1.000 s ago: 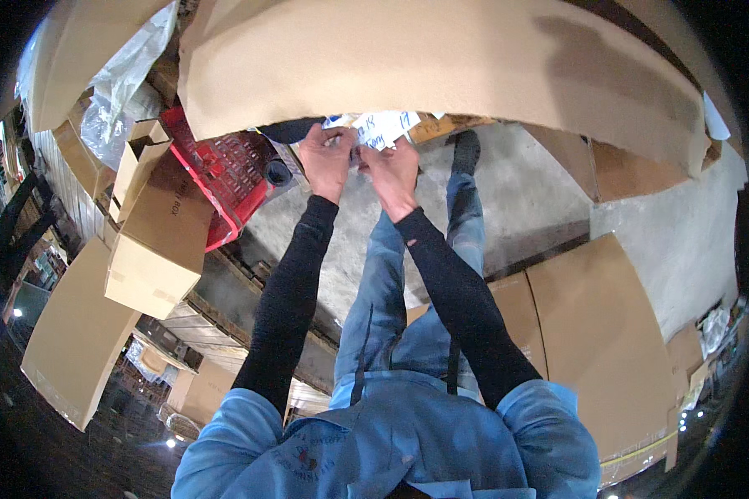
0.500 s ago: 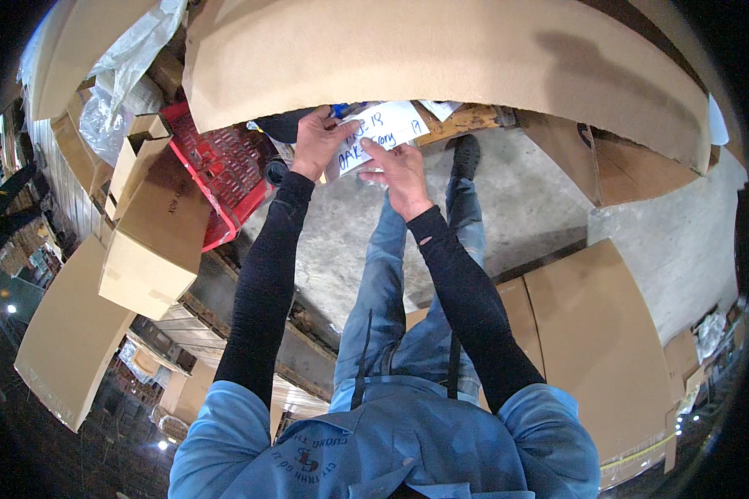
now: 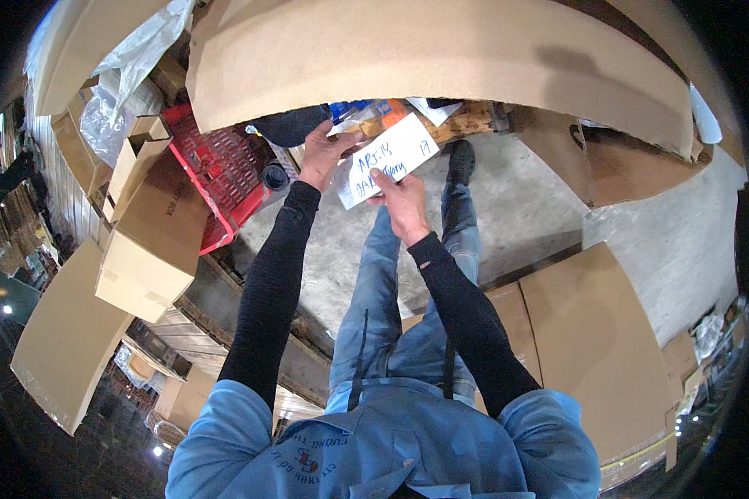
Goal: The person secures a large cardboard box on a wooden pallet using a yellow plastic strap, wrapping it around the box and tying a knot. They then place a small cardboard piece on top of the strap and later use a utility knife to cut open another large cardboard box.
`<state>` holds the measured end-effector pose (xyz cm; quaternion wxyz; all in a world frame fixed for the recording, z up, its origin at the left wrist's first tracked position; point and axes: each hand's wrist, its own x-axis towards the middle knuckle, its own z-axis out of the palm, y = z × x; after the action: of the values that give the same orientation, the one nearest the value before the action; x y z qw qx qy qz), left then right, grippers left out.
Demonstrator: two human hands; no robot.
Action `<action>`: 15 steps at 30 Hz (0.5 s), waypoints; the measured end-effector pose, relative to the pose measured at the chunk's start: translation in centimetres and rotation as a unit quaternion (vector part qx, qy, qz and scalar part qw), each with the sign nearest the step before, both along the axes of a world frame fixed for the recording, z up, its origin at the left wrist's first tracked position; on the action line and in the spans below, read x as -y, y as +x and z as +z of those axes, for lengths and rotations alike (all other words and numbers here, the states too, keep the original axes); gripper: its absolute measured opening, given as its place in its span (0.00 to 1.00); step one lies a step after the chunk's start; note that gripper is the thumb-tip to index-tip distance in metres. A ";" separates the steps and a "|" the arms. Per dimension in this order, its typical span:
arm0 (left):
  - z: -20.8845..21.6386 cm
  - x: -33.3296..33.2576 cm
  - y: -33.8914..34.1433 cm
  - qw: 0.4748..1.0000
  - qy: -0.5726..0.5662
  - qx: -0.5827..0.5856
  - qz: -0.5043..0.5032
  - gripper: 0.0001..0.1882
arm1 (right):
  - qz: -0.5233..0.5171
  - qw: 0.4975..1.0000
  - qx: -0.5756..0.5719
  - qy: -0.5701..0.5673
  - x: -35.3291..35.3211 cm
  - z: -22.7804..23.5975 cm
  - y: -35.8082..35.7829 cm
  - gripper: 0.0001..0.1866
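Note:
A white paper slip [image 3: 408, 143] with blue handwriting is tilted in front of me. My right hand [image 3: 406, 208] grips its lower edge, with the thumb lying on the written side and the fingers behind. Beside the slip's upper left edge is my left hand [image 3: 328, 155], its thumb and forefinger apart; its other fingers are partly hidden. Just beyond the hands, a dark rounded item [image 3: 291, 127], something blue [image 3: 347, 110] and an orange item [image 3: 392, 111] show in part under the edge of a large cardboard sheet [image 3: 441, 54].
A red plastic basket [image 3: 216, 166] stands at the left, with a black round object [image 3: 275, 175] by it. Nearer is a long cardboard box [image 3: 154, 241]. Flat cardboard [image 3: 595, 341] lies at the right on the concrete floor [image 3: 524, 200]. Clear plastic wrap [image 3: 108, 121] hangs far left.
The left thumb and forefinger have come apart from the slip's left side. My right hand has tilted the slip and its writing is less covered.

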<state>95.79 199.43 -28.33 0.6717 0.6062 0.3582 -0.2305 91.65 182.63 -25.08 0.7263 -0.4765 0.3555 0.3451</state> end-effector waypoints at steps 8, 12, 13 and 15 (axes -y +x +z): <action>-2.8 1.5 -1.0 0.987 0.028 0.019 0.154 0.16 | 0.007 1.000 -0.011 -0.017 1.0 -1.2 -0.9 0.13; -5.2 2.1 0.1 0.984 0.030 0.045 0.168 0.15 | -0.013 1.000 0.001 -0.028 0.7 -3.2 0.3 0.13; -7.6 0.7 -1.4 0.983 0.019 0.066 0.172 0.15 | 0.004 1.000 -0.007 -0.029 0.3 -3.0 0.6 0.12; -9.8 0.5 -2.6 0.983 0.056 0.048 0.167 0.18 | 0.077 0.993 0.033 -0.079 0.2 -5.1 -0.9 0.12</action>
<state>93.20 198.97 -38.11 0.6824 0.5846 0.4340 -0.0649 90.78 182.40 -30.21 0.6688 -0.5695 0.3200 0.3550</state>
